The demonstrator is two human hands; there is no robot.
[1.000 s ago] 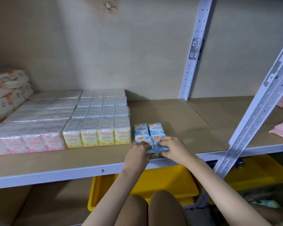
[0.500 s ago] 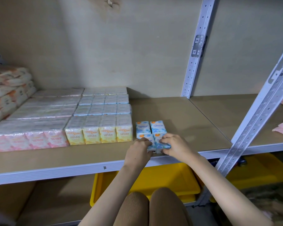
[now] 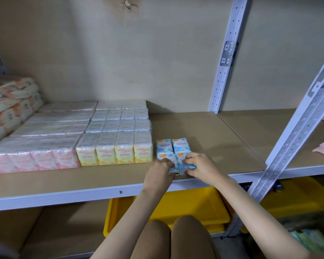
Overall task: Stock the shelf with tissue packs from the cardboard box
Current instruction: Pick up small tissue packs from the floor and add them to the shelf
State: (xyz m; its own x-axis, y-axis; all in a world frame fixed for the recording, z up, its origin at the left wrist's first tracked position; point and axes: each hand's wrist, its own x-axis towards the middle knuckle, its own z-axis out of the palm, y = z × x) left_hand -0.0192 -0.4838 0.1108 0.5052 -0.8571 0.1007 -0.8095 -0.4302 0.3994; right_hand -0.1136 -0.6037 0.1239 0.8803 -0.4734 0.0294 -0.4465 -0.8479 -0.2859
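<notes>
2 hands [image 3: 159,173] [image 3: 201,166] gripping blue tissue packs [image 3: 182,160]

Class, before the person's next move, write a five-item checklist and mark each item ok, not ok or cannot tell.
1. Left hand grips front-left blue tissue pack: ok.
2. Right hand grips front-right blue tissue pack: ok.
3. Both packs rest on the shelf: ok.
4. Blue packs flush with yellow tissue packs: not ok, gap.
5. Cardboard box in reach: cannot tell, unseen.

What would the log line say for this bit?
left hand: holds blue tissue pack | right hand: holds neighbouring blue pack | place: shelf front, beside yellow packs
</notes>
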